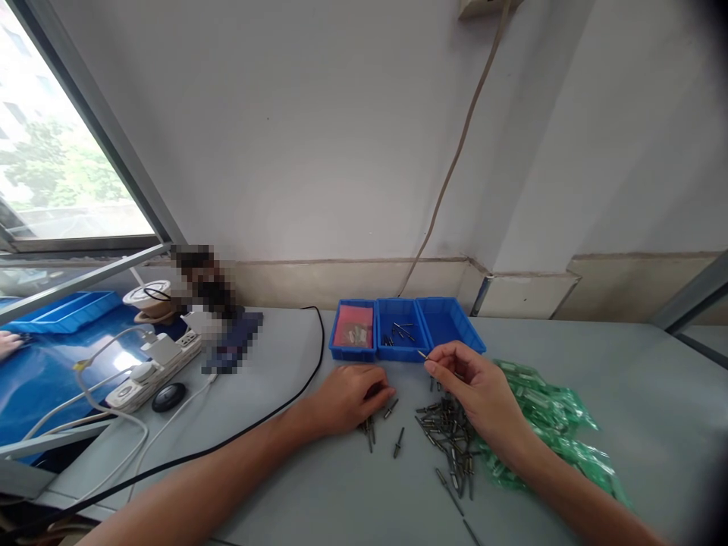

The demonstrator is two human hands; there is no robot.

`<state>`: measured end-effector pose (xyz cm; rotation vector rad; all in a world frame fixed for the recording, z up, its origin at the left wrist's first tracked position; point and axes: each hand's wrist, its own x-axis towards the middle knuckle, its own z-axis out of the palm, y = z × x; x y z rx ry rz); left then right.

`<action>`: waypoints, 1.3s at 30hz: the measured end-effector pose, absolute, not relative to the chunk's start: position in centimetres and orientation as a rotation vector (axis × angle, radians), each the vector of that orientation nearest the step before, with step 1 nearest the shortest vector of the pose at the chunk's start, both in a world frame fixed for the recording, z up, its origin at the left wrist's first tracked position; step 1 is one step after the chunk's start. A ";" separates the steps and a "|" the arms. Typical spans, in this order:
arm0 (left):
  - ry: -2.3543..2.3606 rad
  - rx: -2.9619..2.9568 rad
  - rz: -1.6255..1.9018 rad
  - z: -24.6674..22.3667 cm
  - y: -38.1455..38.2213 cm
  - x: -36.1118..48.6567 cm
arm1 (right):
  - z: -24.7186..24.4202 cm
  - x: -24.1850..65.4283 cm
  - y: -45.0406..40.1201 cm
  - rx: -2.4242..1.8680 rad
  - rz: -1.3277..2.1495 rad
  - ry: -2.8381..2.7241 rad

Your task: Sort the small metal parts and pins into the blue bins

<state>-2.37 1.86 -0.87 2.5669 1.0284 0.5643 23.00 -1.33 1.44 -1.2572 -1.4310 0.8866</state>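
Note:
My right hand [469, 383] pinches a small thin metal pin [423, 355] between thumb and forefinger, its tip brass-coloured, just in front of the blue bins. Below that hand spreads a loose pile of dark metal pins [452, 432]. My left hand [361, 396] rests on the table with its fingers curled in; whatever they hold, if anything, is hidden. A few pins [369, 431] lie beside and partly under it, and a single pin [399, 443] lies between the hand and the pile. The middle blue bin [403, 353] contains several pins.
The left blue bin [353, 353] holds a pink sheet and a small clear bag; a right blue bin [455, 322] adjoins. Green plastic bags [560, 425] lie by my right forearm. A black cable [273, 413] crosses under my left arm. Further left are a power strip [171, 371] and another person's hand [7, 343].

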 end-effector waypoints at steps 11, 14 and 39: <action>1.036 2.576 0.566 -0.9 1.9 -2.3 | 1.5 23.0 -1.3 -1.263 0.860 -1.405; 1.036 2.576 0.564 -0.9 1.9 -2.4 | 1.6 23.0 -1.4 -1.260 0.892 -1.394; 1.039 2.572 0.543 -0.6 1.8 -2.3 | 1.7 22.9 -1.7 -1.319 0.820 -1.494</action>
